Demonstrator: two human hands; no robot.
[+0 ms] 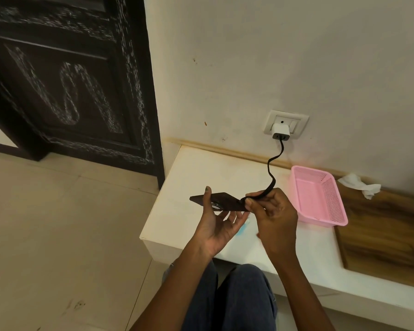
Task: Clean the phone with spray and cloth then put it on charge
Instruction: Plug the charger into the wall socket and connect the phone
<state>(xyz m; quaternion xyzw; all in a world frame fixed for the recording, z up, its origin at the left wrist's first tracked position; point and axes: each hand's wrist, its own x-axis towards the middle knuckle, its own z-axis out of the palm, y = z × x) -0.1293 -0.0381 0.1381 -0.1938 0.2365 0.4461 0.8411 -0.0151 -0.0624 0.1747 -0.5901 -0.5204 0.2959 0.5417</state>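
The left hand [216,225] grips the phone [221,201] above the white shelf [201,168], long axis left-right, while the right hand [270,209] pinches the cable [271,168] plug at its right end.

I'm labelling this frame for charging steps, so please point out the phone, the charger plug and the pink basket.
phone [225,201]: head view, dark back panel.
charger plug [280,131]: head view, white body in the wall socket.
pink basket [339,199]: head view, perforated right wall.

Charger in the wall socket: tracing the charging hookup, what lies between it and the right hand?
In the head view, only the black cable runs from the charger down to the right hand, pinched at the phone.
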